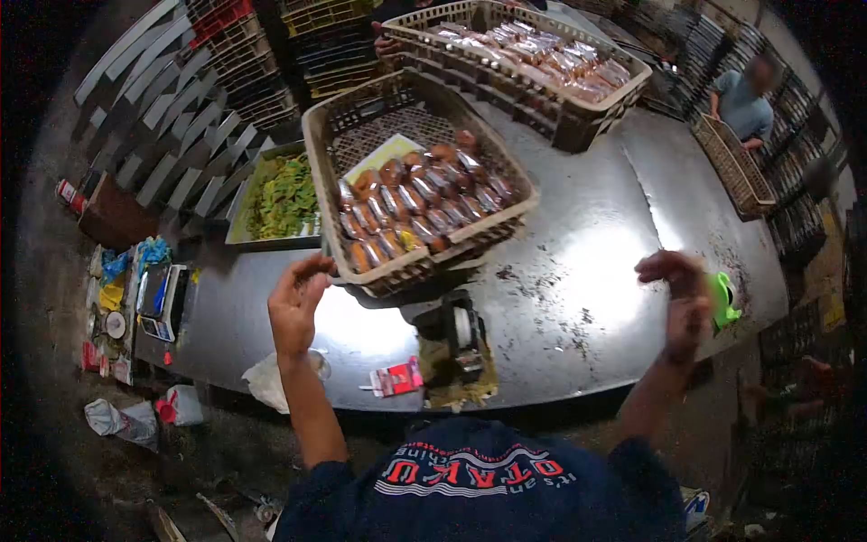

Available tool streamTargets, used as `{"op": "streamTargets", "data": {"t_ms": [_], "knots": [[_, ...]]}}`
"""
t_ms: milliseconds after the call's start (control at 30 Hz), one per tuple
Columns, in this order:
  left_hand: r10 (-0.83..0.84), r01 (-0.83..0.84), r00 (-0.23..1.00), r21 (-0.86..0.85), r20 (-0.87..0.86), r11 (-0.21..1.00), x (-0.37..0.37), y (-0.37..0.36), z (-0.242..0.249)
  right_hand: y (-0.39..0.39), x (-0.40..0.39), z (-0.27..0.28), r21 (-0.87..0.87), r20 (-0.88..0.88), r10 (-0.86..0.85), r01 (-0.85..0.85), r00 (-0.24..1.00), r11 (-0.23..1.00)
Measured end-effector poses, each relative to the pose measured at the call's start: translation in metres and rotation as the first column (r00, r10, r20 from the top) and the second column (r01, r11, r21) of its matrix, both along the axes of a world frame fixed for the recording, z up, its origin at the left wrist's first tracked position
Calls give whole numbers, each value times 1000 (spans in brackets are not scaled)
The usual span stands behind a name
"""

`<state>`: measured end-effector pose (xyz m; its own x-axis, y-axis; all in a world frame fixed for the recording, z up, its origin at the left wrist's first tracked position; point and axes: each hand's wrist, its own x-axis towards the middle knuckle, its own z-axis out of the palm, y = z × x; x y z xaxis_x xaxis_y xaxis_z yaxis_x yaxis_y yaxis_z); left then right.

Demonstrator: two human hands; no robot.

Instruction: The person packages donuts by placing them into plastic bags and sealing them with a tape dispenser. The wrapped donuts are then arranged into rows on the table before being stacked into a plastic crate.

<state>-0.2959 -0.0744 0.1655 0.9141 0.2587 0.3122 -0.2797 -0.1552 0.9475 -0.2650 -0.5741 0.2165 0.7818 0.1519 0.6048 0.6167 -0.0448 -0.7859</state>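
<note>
My left hand (300, 305) is raised at the near left corner of a beige plastic crate (424, 262), its fingers apart and holding nothing. Rows of brown baked goods in clear wrappers (406, 194) fill the near part of this crate, with a yellow-edged sheet (384, 155) behind them. Well to the right, my right hand (679, 294) hovers over the metal table, slightly blurred, fingers stretched out with nothing in them. Beside it lies a bright green object (725, 301). A dark device with a white roll (463, 327) stands between my arms, near the table edge.
A second crate of wrapped goods (578, 68) sits at the back. A tray of green and yellow packets (278, 194) is left of the near crate. A red-and-white packet (396, 378) lies in front. One person (745, 104) stands far right by another crate (733, 167).
</note>
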Motion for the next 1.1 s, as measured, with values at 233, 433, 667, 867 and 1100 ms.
{"op": "streamTargets", "data": {"t_ms": [233,433,667,867,1100], "knots": [[-35,37,999,-118,18,992,-48,-92,-52,-45,-95,-217,365,-806,109,344,582,865],[-71,68,997,-170,-12,983,-70,-158,-59,-37,-147,-259,195,-903,53,297,426,935],[-161,162,987,-320,30,934,-96,-184,-77,-34,-146,-255,52,-868,-28,147,495,988],[-170,152,985,-387,-11,909,-106,-187,-81,-32,-150,-262,21,-852,-49,127,521,992],[-211,192,978,-422,4,886,-102,-171,-83,-3,-167,-264,3,-872,-52,112,487,994]]}}
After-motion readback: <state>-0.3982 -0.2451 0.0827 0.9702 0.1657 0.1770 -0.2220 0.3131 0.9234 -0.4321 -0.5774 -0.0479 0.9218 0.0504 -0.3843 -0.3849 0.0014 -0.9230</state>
